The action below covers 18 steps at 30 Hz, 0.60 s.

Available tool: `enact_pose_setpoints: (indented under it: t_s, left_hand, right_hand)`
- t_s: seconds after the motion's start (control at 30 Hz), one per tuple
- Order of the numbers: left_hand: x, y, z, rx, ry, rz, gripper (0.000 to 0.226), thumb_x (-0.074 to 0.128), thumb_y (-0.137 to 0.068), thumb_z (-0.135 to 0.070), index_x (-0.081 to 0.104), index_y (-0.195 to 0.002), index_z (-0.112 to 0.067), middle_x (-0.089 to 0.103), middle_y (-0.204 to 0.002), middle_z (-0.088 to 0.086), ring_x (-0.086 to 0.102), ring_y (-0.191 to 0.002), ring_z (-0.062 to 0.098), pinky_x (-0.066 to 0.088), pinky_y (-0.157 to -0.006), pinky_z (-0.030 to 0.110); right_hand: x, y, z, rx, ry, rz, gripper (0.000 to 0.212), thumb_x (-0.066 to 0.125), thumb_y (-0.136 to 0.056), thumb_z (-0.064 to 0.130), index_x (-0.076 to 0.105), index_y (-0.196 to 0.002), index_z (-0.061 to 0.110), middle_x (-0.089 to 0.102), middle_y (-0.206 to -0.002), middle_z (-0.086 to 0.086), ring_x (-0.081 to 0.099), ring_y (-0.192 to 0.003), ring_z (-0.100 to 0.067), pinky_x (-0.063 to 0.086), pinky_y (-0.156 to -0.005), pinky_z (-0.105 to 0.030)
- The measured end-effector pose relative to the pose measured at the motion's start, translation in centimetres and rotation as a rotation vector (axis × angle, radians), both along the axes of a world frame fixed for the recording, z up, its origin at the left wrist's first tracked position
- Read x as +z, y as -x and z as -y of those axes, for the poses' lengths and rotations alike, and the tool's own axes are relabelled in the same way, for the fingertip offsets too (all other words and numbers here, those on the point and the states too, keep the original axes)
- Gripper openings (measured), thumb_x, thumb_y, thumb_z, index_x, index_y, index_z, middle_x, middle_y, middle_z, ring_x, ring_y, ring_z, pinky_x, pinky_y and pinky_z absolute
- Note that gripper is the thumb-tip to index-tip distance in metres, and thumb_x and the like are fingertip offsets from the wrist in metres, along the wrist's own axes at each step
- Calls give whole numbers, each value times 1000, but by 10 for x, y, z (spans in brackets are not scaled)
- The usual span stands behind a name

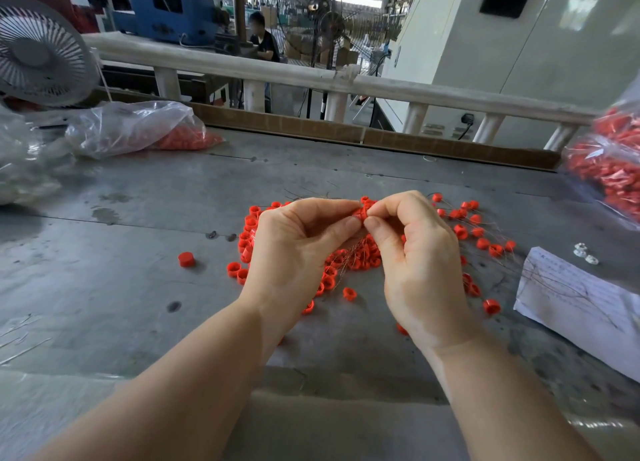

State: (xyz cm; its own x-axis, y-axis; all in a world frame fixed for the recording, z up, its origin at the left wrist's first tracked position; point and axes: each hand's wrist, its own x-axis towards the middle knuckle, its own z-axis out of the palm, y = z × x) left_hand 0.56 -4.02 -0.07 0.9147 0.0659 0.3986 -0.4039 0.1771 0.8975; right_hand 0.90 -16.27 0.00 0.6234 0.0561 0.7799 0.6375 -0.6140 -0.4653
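My left hand point(294, 249) and right hand point(415, 252) meet above the table point(121, 287), each pinching the same red cap point(362, 213) between thumb and forefinger, with the other fingers curled in. The cap is held just above a loose pile of red caps point(356, 261) mixed with thin wires, which spreads under and around both hands. One stray cap point(186, 259) stands apart to the left. A paper sheet point(581, 297) at the right edge carries lines of print too small to read. Small white parts point(585, 254) lie just beyond it. The table surface is grey, scuffed and stained. A clear bag point(138, 128) holding red caps lies at the far left and a fuller bag point(613, 169) at the far right. A fan point(38, 51) stands at the left, behind a pale railing point(277, 72). Beyond is a workshop with a blue machine point(166, 6), a white cabinet point(519, 44) and a seated person point(261, 39).
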Motion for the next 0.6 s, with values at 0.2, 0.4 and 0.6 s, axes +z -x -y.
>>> enact_pose_setpoints:
  t_s: [0.2, 0.4, 0.6]
  left_hand:
    - [2, 2, 0, 57, -63, 33, 19, 68, -76, 4, 71, -83, -14, 73, -84, -1, 71, -80, 15, 56, -76, 22]
    - [1, 3, 1, 93, -104, 61, 22, 69, -76, 3, 71, -81, -18, 72, -83, -7, 70, -78, 9, 54, -75, 18]
    - [1, 2, 1, 93, -82, 60, 20, 69, -76, 2, 71, -81, -16, 73, -80, -7, 70, -77, 9, 55, -74, 19]
  right_hand:
    - [0, 2, -2, -16, -21, -40, 8, 57, -84, 9, 61, -81, 3, 57, -78, -1, 52, -72, -13, 39, -68, -15]
    - [0, 3, -3, -9, -71, -107, 9, 55, -85, 14, 61, -82, 9, 56, -75, 3, 49, -69, -4, 36, -66, -7]
    - [0, 4, -5, -18, -77, -46, 8, 56, -85, 9, 62, -82, 5, 55, -77, 2, 50, -71, -10, 37, -68, -9]
